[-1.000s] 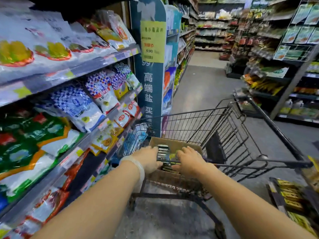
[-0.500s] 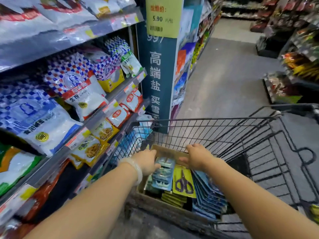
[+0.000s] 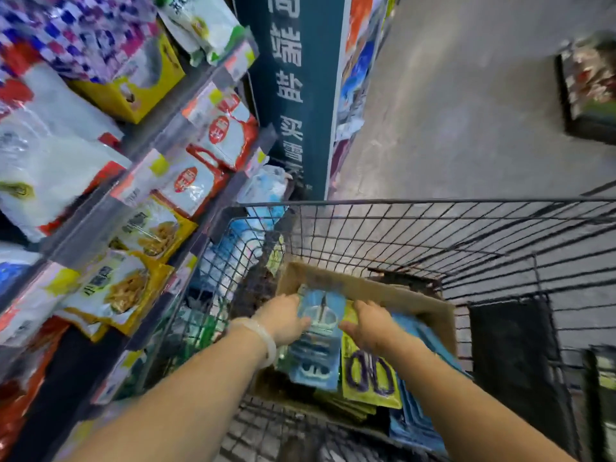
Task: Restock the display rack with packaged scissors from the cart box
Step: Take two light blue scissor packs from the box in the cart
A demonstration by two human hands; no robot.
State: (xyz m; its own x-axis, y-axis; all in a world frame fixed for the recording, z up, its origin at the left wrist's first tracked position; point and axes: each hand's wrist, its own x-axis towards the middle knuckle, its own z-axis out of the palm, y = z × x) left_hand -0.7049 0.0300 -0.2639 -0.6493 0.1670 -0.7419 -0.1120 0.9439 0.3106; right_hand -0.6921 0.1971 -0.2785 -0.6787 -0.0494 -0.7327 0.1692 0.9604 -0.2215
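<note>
On our left, the shelves [image 3: 160,155] are carrying bagged goods — white pouches with red labels and yellow snack bags [image 3: 146,228] — and we are seeing no scissors hanging anywhere among them. Moving inward, our left hand [image 3: 283,323], a pale bracelet [image 3: 263,341] at the wrist, is pressing against the left edge of a stack of blue scissor packs [image 3: 316,341]; the fingers look partly curled round it, though blur is keeping us from telling whether they are truly gripping. Just beside, our right hand [image 3: 370,328] is lying flat and open-fingered on the stack's right edge and on a yellow-green scissor pack [image 3: 370,378]. All of this is sitting inside the cardboard box [image 3: 383,291] in the wire cart [image 3: 433,235], with more blue packs leaning to the right. We are judging the restocking as barely begun — the box is looking full, no pack is lifted clear, and the display rack itself is lying out of view.
</note>
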